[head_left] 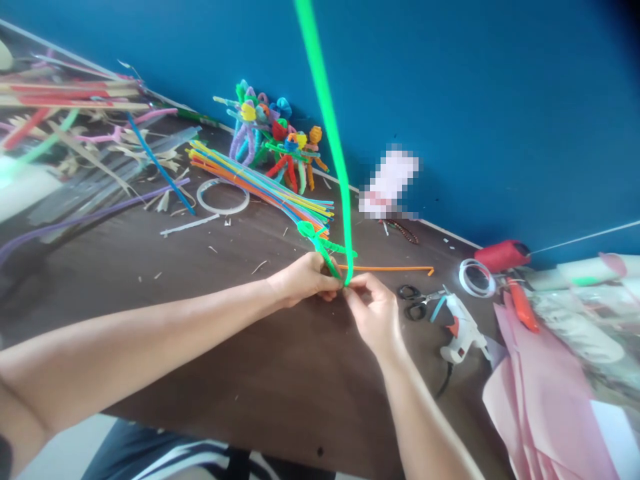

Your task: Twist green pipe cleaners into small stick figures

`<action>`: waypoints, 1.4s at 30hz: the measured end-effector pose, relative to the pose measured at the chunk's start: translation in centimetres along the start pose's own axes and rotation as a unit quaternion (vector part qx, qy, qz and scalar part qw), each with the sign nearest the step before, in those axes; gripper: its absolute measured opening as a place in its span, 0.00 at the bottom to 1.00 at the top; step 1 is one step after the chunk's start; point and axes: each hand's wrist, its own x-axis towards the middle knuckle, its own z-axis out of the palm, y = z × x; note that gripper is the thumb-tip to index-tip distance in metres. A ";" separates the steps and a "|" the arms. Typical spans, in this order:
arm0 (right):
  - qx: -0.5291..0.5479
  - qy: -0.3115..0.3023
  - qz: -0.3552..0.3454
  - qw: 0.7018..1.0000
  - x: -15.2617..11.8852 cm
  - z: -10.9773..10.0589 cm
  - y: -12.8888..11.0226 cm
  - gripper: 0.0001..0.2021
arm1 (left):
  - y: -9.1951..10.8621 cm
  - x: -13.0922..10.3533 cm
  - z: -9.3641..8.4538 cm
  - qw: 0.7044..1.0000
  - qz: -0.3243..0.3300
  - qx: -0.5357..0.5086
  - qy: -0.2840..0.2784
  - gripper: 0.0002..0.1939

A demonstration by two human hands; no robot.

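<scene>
A small green pipe cleaner figure [320,245] with a rounded top and a side arm is pinched in my left hand [311,277], above the middle of the dark table. My right hand [371,308] closes thumb and finger on the lower end of a long bright green pipe cleaner [334,133], right beside the figure. That long strip rises from my fingertips past the top of the view. Both hands are almost touching. Just behind them lies an orange pipe cleaner [393,269] with a bent end.
Colourful pipe cleaner figures [280,133] stand by the blue wall, behind a bundle of straight pipe cleaners [260,187] and a tape ring [223,197]. To the right lie scissors [417,301], a white glue gun [463,330], a red spool [501,257] and pink sheets [545,393]. Craft strips crowd the left.
</scene>
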 end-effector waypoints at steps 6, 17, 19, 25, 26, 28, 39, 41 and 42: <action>0.009 0.027 -0.038 0.999 -0.1 0.4 0.4 0.03 | 0.5 0.0 0.1 0.999 -0.029 -0.019 0.010 0.03; -0.112 0.012 -0.154 0.982 -0.4 -0.2 -0.1 0.10 | 0.2 0.2 -0.1 0.996 -0.046 -0.077 0.014 0.04; -0.138 0.013 -0.171 0.976 -0.3 -0.4 -0.1 0.09 | 0.3 0.3 -0.2 0.993 -0.052 -0.103 0.013 0.04; -0.112 0.027 -0.164 0.980 -0.2 -0.3 -0.5 0.04 | 0.2 0.2 -0.4 0.994 0.004 -0.110 -0.007 0.06; -0.094 0.033 -0.153 0.983 -0.2 -0.1 -0.5 0.04 | 0.1 0.2 -0.3 0.994 0.010 -0.107 -0.006 0.06; -0.060 0.044 -0.125 0.989 -0.2 0.2 -0.5 0.07 | -0.2 0.1 -0.2 0.994 0.018 -0.105 -0.009 0.07; 0.093 0.017 -0.004 0.995 0.1 0.1 -0.2 0.06 | -0.4 -0.4 1.1 0.987 0.023 -0.153 0.045 0.10; 0.095 0.014 -0.006 0.995 0.1 0.0 -0.4 0.06 | -0.3 -0.5 1.2 0.985 0.025 -0.164 0.041 0.11; 0.096 0.013 -0.006 0.995 0.0 0.0 -0.4 0.06 | -0.2 -0.5 1.2 0.985 0.024 -0.165 0.039 0.11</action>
